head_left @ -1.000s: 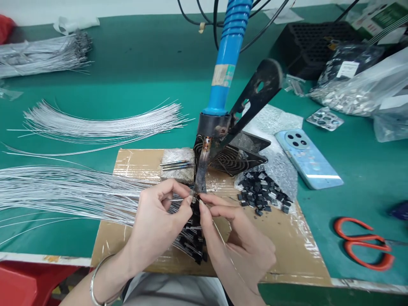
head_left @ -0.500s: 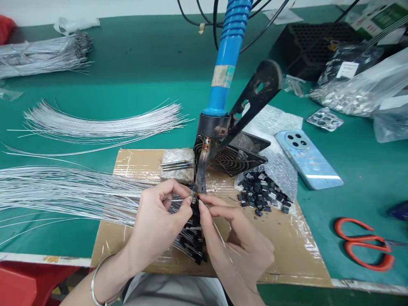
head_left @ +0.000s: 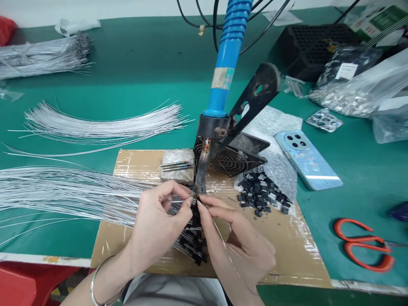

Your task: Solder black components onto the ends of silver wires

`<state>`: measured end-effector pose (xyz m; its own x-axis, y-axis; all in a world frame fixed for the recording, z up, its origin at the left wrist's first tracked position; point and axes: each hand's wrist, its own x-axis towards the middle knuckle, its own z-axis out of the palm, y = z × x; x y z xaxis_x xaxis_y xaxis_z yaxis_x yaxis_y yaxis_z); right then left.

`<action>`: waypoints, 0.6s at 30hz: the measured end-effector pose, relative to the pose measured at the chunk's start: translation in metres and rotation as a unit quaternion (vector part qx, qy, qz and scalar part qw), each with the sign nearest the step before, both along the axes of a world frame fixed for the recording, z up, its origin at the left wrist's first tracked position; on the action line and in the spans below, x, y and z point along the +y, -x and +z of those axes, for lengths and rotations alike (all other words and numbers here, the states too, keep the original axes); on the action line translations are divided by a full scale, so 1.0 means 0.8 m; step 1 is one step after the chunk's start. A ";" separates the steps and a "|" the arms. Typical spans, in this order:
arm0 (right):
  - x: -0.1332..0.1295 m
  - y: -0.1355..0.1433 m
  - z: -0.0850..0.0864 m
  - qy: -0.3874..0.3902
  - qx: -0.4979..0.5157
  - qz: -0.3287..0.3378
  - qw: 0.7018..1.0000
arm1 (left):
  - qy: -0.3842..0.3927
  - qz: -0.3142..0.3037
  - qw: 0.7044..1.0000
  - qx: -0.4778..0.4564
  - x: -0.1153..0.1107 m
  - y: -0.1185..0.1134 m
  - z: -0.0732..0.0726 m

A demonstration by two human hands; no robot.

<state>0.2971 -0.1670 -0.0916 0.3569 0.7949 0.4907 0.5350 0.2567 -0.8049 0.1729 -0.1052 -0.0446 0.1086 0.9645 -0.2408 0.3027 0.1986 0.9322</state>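
My left hand (head_left: pixel 159 225) pinches a thin white wire close under the tip of a blue-handled soldering iron (head_left: pixel 201 174). Facing it, my right hand (head_left: pixel 237 238) has thumb and forefinger closed at the tip, and a thin silvery strand (head_left: pixel 223 240) runs from there back across the palm. A small black part sits between the fingertips, mostly hidden. Below the hands lie wires with black connectors (head_left: pixel 193 246) on their ends. Long white wires (head_left: pixel 63 191) stretch left from the cardboard (head_left: pixel 287 255).
Loose black pieces (head_left: pixel 263 191) lie right of the iron's stand (head_left: pixel 236 157). Farther right are a blue phone (head_left: pixel 310 161) and orange scissors (head_left: pixel 366 246). A curved wire bundle (head_left: pixel 108 123) is at the upper left. Plastic bags (head_left: pixel 360 91) and a black crate (head_left: pixel 312 46) stand at the back right.
Almost nothing differs. My right fingertips have shifted very slightly left, and both hands keep their pinch below the iron's tip.
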 end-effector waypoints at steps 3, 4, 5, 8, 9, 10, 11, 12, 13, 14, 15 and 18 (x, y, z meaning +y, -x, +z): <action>0.000 0.000 0.001 -0.006 -0.001 0.001 1.000 | 0.006 -0.001 1.000 0.014 0.000 0.001 -0.002; 0.001 -0.001 0.001 -0.006 0.003 0.002 1.000 | 0.009 -0.002 1.000 0.018 -0.001 0.002 -0.003; 0.001 -0.001 0.001 -0.004 0.008 0.002 1.000 | 0.012 -0.002 1.000 0.020 -0.001 0.002 -0.004; 0.001 -0.001 -0.001 0.006 0.024 0.001 1.000 | 0.018 -0.004 1.000 0.023 -0.002 0.003 -0.006; 0.000 -0.001 -0.002 0.010 0.028 0.000 1.000 | 0.018 -0.005 1.000 0.024 -0.002 0.004 -0.006; 0.000 -0.001 -0.003 0.013 0.034 -0.001 0.999 | 0.019 -0.006 0.999 0.026 -0.002 0.004 -0.006; -0.001 0.000 -0.005 0.016 0.043 -0.001 0.999 | 0.020 -0.005 0.999 0.029 -0.002 0.004 -0.007; -0.002 0.000 -0.006 0.021 0.053 0.000 0.998 | 0.021 -0.006 0.999 0.031 -0.002 0.004 -0.007; -0.003 0.001 -0.008 0.027 0.067 0.004 0.997 | 0.023 -0.006 0.999 0.034 -0.002 0.004 -0.007; -0.004 0.002 -0.010 0.033 0.083 0.010 0.996 | 0.024 -0.008 0.999 0.036 -0.002 0.004 -0.007; -0.005 0.002 -0.011 0.041 0.101 0.018 0.994 | 0.025 -0.011 0.999 0.037 -0.002 0.005 -0.007; -0.006 -0.003 -0.012 0.067 0.145 -0.009 0.987 | 0.020 -0.022 0.999 0.044 -0.004 0.008 -0.010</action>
